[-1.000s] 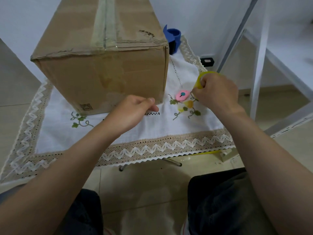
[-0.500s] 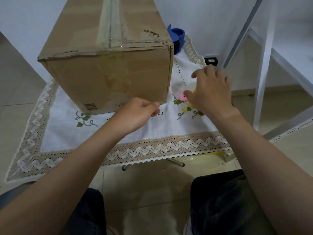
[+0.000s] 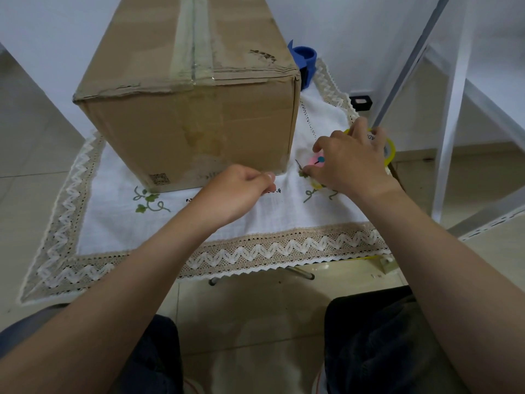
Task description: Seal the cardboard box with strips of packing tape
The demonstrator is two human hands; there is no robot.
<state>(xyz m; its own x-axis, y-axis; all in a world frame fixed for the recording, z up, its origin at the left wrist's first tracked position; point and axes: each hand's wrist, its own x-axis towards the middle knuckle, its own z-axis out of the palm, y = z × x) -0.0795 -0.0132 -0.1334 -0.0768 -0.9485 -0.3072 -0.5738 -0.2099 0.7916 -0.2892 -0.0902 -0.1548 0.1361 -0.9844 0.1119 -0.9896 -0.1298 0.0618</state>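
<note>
A large cardboard box [image 3: 199,123] stands on a white embroidered cloth [image 3: 119,223]. A strip of packing tape [image 3: 193,38] runs along its top seam. My left hand [image 3: 235,191] rests on the cloth at the box's lower front right corner, fingers closed with thumb against forefinger; nothing shows in it. My right hand [image 3: 349,166] lies to the right of the box. Its thumb and forefinger sit either side of a small pink disc [image 3: 318,161]. Its other fingers touch a yellow tape roll [image 3: 390,147] lying behind it at the cloth's right edge.
A blue tape dispenser [image 3: 305,59] stands behind the box's right rear corner. A small black object [image 3: 360,102] lies on the floor beyond the cloth. A white metal frame [image 3: 451,137] rises close on the right. My knees are below the table's near edge.
My right hand held the yellow tape roll up, then set it down and now sits low over the pink disc. My left hand has stayed at the box's corner.
</note>
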